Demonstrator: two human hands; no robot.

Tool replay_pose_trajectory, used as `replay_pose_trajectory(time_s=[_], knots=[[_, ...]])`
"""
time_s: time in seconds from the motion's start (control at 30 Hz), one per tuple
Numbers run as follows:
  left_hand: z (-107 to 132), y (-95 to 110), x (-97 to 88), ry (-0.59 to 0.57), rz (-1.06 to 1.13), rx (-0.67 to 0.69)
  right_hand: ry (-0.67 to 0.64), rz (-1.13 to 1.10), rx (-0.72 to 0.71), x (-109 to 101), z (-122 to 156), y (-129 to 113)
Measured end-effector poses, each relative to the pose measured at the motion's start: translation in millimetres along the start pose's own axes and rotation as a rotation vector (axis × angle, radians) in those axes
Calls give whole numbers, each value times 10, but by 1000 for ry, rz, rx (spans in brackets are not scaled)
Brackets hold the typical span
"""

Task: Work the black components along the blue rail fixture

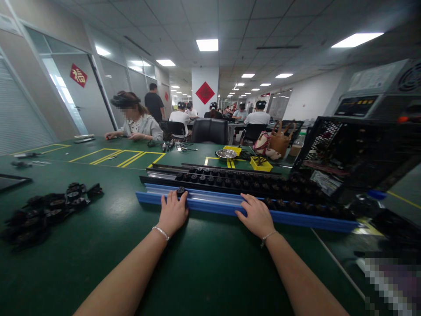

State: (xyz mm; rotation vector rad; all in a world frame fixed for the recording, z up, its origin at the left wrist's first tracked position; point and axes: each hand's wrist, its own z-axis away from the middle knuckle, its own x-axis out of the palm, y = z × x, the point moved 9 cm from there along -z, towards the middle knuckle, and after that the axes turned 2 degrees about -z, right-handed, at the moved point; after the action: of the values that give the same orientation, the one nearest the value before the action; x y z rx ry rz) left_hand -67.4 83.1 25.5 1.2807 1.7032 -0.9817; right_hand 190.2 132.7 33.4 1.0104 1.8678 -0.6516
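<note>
- Blue rail [210,207] lies lengthwise before me on the green worktop [204,254], within reach of both hands, in front of a black rail [158,181].
- Left hand [174,213]: fingertips at a small black part [180,191] in the rail's left end; I cannot tell whether they pinch it.
- Right hand [258,215]: loosely spread, fingers over the rail's edge, gripping nothing visible; probably steadying it.
- Black parts [292,205] line the right end; raised walls presumably keep them in row.

A metal bowl [226,154] sits near a yellow tray [262,168], a black chair [209,131] beyond.
</note>
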Motion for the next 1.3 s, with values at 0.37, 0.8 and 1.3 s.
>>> replay_pose_trajectory(time_s=[0.37,0.8,1.3], knots=[[-21,-60,-25,1,-6,-29,1,-10,3,8,2,8],[-23,-122,18,-80,-8,-75,-4,-29,5,-6,1,5],[-43,-213,53,-108,-8,-102,9,-24,-2,-1,1,6]])
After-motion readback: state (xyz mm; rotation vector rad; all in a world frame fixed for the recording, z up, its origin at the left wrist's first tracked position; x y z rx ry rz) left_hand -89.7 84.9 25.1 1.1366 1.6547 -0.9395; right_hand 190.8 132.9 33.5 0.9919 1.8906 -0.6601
